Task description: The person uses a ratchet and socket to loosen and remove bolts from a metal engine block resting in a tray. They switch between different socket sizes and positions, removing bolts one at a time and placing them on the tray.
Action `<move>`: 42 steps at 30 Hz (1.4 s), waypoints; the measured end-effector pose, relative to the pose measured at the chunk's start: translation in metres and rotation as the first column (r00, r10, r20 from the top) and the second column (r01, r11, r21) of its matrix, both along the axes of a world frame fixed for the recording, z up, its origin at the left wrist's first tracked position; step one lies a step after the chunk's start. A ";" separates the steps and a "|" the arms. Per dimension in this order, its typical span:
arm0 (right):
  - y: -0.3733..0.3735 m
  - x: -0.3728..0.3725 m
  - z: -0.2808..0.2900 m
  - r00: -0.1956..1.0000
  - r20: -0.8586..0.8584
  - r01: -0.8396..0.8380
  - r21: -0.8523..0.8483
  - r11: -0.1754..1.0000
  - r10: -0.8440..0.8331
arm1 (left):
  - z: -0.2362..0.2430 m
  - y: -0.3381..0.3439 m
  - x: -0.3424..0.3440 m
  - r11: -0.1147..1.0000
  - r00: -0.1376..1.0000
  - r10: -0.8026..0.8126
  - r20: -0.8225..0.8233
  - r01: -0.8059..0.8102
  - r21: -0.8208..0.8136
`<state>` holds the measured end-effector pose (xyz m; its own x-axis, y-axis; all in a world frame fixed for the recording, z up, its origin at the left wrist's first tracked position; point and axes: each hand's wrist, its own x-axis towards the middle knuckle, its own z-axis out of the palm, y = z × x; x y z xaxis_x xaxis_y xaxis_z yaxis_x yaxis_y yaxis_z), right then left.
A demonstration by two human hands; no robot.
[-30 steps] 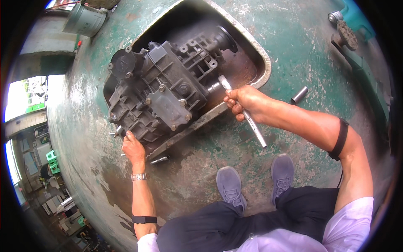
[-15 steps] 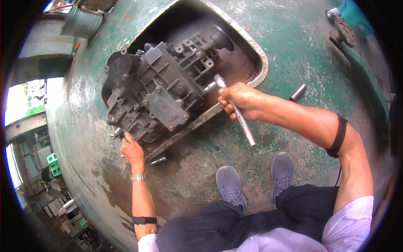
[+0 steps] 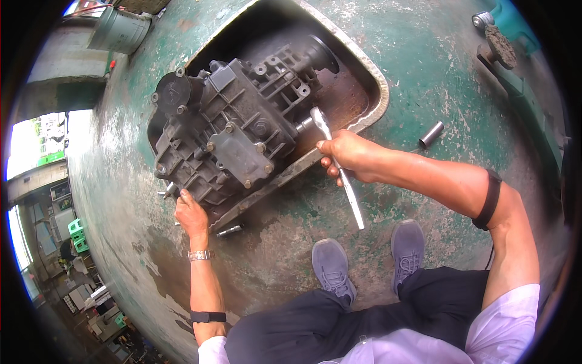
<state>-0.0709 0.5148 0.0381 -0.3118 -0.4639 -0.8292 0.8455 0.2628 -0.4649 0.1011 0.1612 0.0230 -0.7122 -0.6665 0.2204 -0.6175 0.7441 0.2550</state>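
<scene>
compared with half a second ago: no clear shift is seen in the tray [image 3: 374,76] or in the gear casing [image 3: 276,115] lying tilted inside it. the ratchet [image 3: 353,203] is swung at its free end, which now sits lower in view, nearer the person's body; its head is kept beside the casing's right side. the right hand [image 3: 354,155] is carried slightly lower with the handle. the left hand [image 3: 191,215] is kept at the casing's lower left end.

counts, largest to smallest: one tray, on the green floor [image 3: 436,73]. one casing. one bolted plate [image 3: 239,161] on the casing, with at least four bolt heads. two shoes [image 3: 331,270]. one ratchet, gripped mid-handle by the closed right hand. two hands; the left is curled, its fingertips partly hidden, and what is gripped cannot be told. two dark arm straps [image 3: 488,200], one per arm. one loose silver cylinder [image 3: 431,134], on the floor beyond the right forearm. one bright socket [image 3: 305,125], between ratchet head and casing; its seating cannot be made out.
</scene>
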 end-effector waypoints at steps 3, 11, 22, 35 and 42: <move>0.005 0.001 -0.005 0.998 -0.025 -0.064 0.017 0.998 0.064 | 0.000 0.001 0.000 1.000 1.000 -0.006 0.001 0.006 -0.015; 0.011 0.000 -0.013 0.980 -0.105 -0.172 -0.024 0.985 0.169 | 0.002 0.004 -0.001 1.000 1.000 0.013 0.000 -0.013 -0.021; 0.000 0.001 -0.002 0.998 0.063 0.005 -0.102 0.995 0.002 | 0.002 0.004 0.000 1.000 1.000 0.023 -0.015 -0.023 0.017; 0.016 -0.009 -0.005 0.968 -0.084 -0.242 -0.055 0.969 0.237 | -0.002 0.001 0.000 1.000 1.000 0.014 -0.015 -0.014 -0.004; 0.008 -0.012 -0.010 0.997 0.018 -0.074 -0.131 0.989 0.077 | 0.000 0.002 -0.001 1.000 1.000 0.014 -0.006 -0.014 -0.011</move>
<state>-0.0829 0.5229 0.0284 -0.2532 -0.5897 -0.7669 0.8365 0.2648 -0.4798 0.1004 0.1632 0.0228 -0.7013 -0.6740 0.2322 -0.6264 0.7381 0.2506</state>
